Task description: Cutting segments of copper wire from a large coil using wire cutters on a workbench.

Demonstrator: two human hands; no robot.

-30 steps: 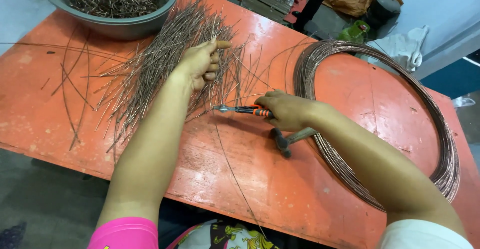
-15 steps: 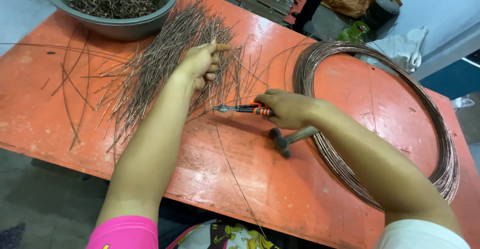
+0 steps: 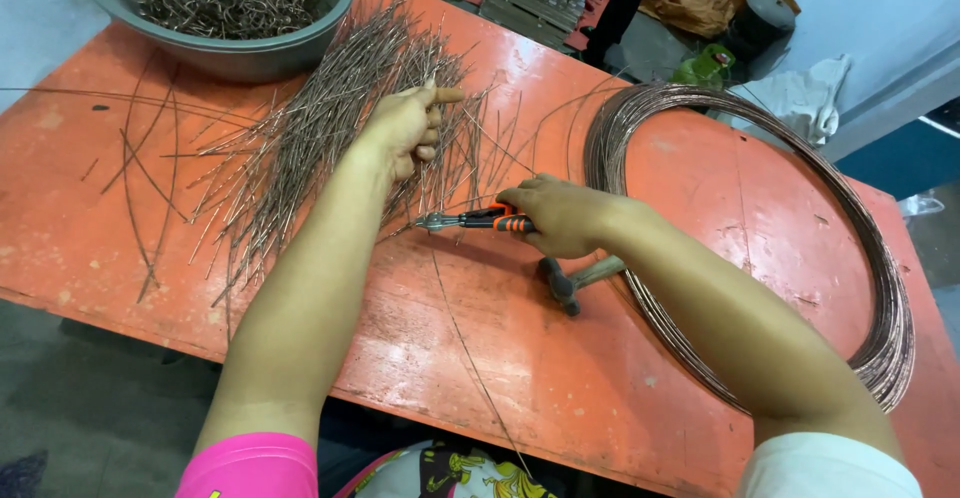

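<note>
My left hand [image 3: 408, 123] rests on a spread heap of short cut wire pieces [image 3: 320, 128] on the orange table [image 3: 620, 378], fingers curled around a few of them. My right hand [image 3: 560, 216] grips pliers with orange and black handles [image 3: 478, 221], jaws pointing left at a long thin wire [image 3: 470, 358] that runs toward the table's near edge. A hammer [image 3: 572, 280] lies just under my right wrist.
A large coil of coppery wire [image 3: 800, 158] lies on the right half of the table. A grey bowl [image 3: 240, 53] filled with bent wire pieces stands at the far left. Loose long wires [image 3: 140, 158] lie at the left. Bags and clutter sit beyond the table.
Both hands stay almost still; my left hand's fingers shift slightly on the wire pieces. The pliers remain at the same spot.
</note>
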